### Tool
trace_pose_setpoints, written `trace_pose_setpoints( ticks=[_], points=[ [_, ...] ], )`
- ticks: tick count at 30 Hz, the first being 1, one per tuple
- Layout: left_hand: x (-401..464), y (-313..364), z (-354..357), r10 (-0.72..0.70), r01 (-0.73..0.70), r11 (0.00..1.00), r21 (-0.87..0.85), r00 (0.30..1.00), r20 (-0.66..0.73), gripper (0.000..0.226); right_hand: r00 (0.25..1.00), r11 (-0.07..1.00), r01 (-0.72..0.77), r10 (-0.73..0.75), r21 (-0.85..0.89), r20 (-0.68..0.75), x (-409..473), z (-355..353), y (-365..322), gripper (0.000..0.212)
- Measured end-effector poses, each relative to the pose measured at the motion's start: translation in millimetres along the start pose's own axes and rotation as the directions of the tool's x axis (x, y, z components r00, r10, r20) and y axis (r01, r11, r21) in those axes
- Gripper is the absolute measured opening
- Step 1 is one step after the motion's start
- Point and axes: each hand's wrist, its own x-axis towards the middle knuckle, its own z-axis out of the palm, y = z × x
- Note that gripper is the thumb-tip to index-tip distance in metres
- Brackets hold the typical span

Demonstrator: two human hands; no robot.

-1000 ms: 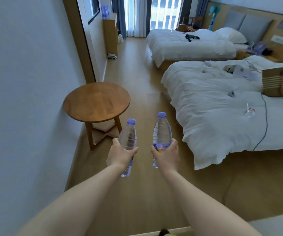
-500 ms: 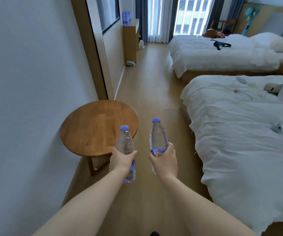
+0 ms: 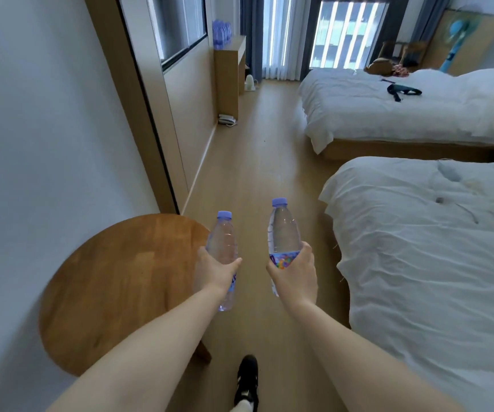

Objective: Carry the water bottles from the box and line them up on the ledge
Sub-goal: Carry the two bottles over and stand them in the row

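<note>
Bottles were in transit: the left hand [image 3: 214,270] gripped one bottle [image 3: 222,257] and the right hand [image 3: 294,273] another [image 3: 282,233], fingers curled round each, upright above the floor [image 3: 257,162]. Several bottles [image 3: 221,34] already stood on the far ledge [image 3: 230,44]; these two remained to place.

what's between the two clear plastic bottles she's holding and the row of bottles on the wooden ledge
In the head view, only bare wood floor separates the held bottles from the ledge with its bottle row.
</note>
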Motion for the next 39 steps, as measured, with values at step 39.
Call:
trace_pose_setpoints(
  ticks=[39],
  points=[
    [797.7,436.4,359.8,-0.063,0.062,0.998,0.008,0.995,0.080,0.068,0.994,1.000,0.011,-0.009,-0.017,0.110,945.4,175.7,-129.8,0.080]
  ],
)
